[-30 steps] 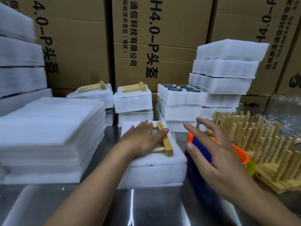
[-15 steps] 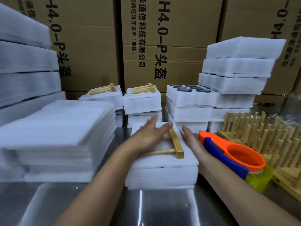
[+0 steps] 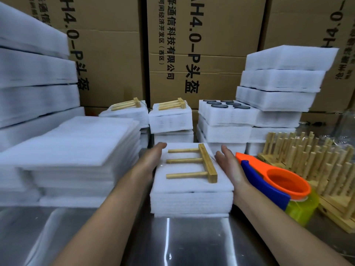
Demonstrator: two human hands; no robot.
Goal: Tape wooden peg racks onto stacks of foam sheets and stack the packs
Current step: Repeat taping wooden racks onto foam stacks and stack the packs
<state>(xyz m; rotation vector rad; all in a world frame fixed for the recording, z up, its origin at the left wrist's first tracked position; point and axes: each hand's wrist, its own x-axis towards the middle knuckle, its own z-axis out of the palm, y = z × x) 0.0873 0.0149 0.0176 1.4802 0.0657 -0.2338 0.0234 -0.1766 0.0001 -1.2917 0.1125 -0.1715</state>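
On the steel counter (image 3: 192,242), the foam-sheet stack (image 3: 192,200) is carrying the wooden peg rack (image 3: 207,162) flat on top. The left grip (image 3: 151,160) and right grip (image 3: 228,166), fingers straight and released, are bracketing its nine and three o'clock sides. I judge they are squaring it up for lifting. The next move is probably carrying it level to the finished packs (image 3: 171,120) at twelve.

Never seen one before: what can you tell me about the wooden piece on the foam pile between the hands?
The wooden peg rack is pale wood: one flat bar with three round pegs. It lies on its side atop the foam stack, bar to the right, pegs pointing left. Neither the left hand nor the right hand touches it.
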